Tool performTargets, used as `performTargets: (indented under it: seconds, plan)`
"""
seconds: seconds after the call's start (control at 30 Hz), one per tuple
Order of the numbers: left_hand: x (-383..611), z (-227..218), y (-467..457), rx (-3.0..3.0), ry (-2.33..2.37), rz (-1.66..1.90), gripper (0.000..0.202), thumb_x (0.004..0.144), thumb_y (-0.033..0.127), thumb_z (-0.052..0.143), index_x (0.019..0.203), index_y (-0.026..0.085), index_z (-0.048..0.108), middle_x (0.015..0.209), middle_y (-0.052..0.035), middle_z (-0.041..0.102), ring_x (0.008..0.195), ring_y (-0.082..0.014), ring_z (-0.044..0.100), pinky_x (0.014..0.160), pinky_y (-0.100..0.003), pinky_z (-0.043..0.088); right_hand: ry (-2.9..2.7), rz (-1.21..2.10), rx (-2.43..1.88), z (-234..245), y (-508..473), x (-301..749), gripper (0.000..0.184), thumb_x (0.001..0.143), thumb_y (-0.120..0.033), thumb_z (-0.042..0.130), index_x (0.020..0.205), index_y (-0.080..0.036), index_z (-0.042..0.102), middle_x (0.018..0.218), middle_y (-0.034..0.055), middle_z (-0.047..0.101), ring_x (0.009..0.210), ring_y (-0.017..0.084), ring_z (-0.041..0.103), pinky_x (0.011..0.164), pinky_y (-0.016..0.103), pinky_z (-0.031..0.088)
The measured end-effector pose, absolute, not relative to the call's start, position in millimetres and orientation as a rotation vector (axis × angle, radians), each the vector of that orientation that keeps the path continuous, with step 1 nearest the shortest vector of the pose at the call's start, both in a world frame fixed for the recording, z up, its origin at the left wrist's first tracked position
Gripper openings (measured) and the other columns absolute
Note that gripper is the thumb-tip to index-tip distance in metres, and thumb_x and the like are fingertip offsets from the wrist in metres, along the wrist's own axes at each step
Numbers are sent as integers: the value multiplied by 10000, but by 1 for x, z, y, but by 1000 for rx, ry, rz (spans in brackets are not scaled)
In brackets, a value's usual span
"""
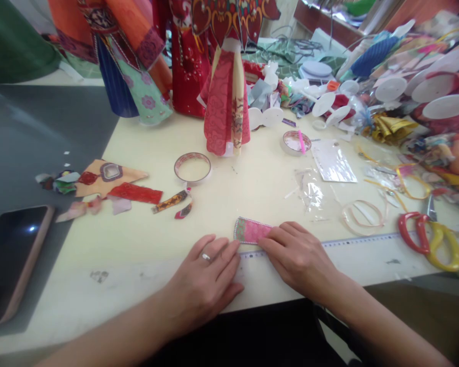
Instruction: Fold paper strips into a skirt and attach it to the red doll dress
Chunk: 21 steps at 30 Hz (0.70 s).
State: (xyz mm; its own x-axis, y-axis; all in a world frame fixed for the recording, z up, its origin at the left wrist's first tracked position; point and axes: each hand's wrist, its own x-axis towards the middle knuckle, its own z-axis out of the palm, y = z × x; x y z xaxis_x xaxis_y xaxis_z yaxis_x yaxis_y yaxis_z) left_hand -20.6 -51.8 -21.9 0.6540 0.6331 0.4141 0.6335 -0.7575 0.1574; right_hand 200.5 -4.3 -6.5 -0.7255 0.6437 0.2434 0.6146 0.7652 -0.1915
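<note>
Strip (252,231), small, tapering, of pink and green patterned material bordered by a row of pale bead-like dots; flat on the pale, smooth table (156,229) between the two hands, above the edge of a ruler (348,243) with fine dark markings. Right hand (300,255): thumb and fingers clamped together on the strip's right end. Left hand (210,272): ringed, resting palm down, fingers loosely apart, fingertips at the strip's lower left corner.

Cloth pieces, left: one pale orange and pointed (95,186), with dark red and purple motifs; one red and oblong (139,193), lying against it.

Dressed figures, rear: foremost, a flaring skirt (220,109) in red brocade and cream.

Scissors, right: red and yellow loop handles (424,237).

Phone, far left: dark glossy screen (15,260).

Heap, right rear: white discs (447,107), crumpled gold material (392,127).

Tape rolls, two: left roll (192,181), a ring around bare table; right roll (294,151), holding small pale pieces, a pink stick (301,142) across its rim.

Packet (311,194), clear, crinkled plastic; contents too blurred to tell.
</note>
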Motion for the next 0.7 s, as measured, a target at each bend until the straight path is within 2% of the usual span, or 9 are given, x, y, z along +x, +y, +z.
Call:
performTargets:
  seconds: [0.3,0.7]
  plan:
    - [-20,-22,-51,-2844,-1104,-705,295,837,254,573,1040,45,625,1128,-163,651,1034,-306,566,929,-489,419,-2728,55,-979,-8,-6,200,247,828,-33,406,784,-150,619,700,45,513,660,165,397,659,321,352]
    - [-21,-19,-51,-2863,-1131,-739,291,830,252,582,1059,74,614,1120,-157,653,1056,-292,563,938,-479,416,-2742,-12,-954,-10,-7,199,243,824,-23,399,794,-147,605,713,48,505,674,168,405,673,323,349]
